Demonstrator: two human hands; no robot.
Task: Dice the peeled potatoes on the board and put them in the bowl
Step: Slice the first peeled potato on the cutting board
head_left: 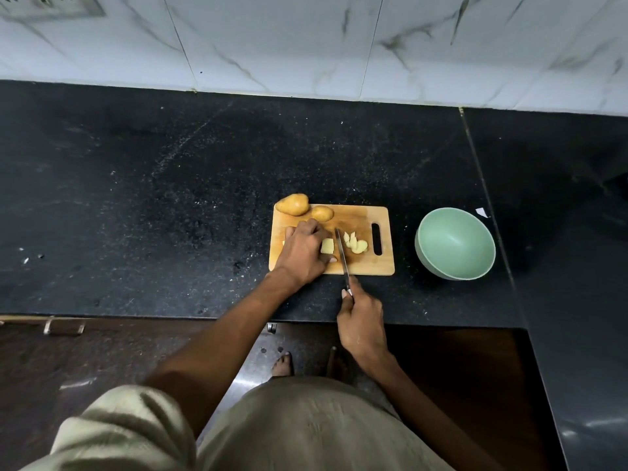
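A person in a pale beige top stands at a black speckled stone counter, cutting potato on a small rectangular wooden chopping board with a slotted handle hole at its right end. The left hand lies over the pale yellow potato piece being cut, its curled fingers holding the piece down on the board. The right hand, near the counter's front edge, grips the handle of a slim steel-bladed kitchen knife, whose blade runs across the board just to the right of the held piece. A small heap of pale cut potato slices lies on the board to the right of the blade. Two whole potatoes sit along the board's far edge, the larger potato at the far left corner, the smaller potato just beside it. A round pale green bowl stands on the counter, right of the board and apart from it. White marble-patterned wall tiles back the counter.
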